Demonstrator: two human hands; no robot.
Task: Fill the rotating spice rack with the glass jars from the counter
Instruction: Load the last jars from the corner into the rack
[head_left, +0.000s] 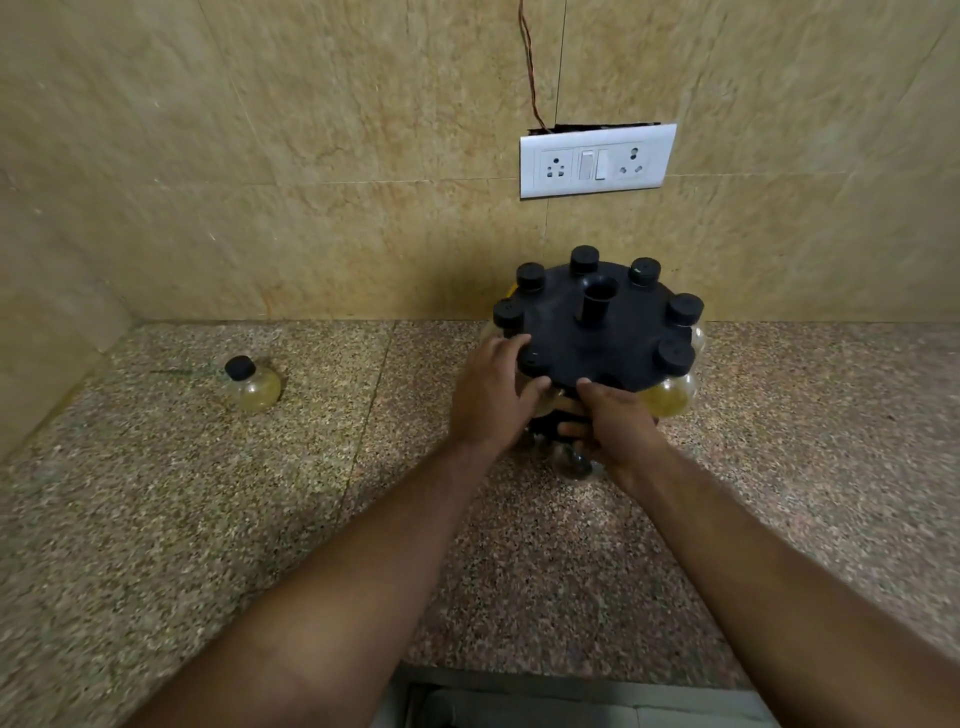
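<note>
The black rotating spice rack (571, 332) stands on the granite counter against the wall, with several black-capped glass jars hanging around its top disc. My left hand (491, 395) rests on the rack's near-left edge, fingers around a jar there. My right hand (615, 426) is under the disc's front edge, closed on a round glass jar (570, 462) that shows below my fingers. One more glass jar (253, 383) with a black cap and yellowish contents stands alone on the counter at the far left.
A white switch and socket plate (597, 161) is on the tiled wall above the rack, with a thin wire (531, 67) running up from it. The counter's front edge (519, 670) lies between my forearms. A side wall closes the left.
</note>
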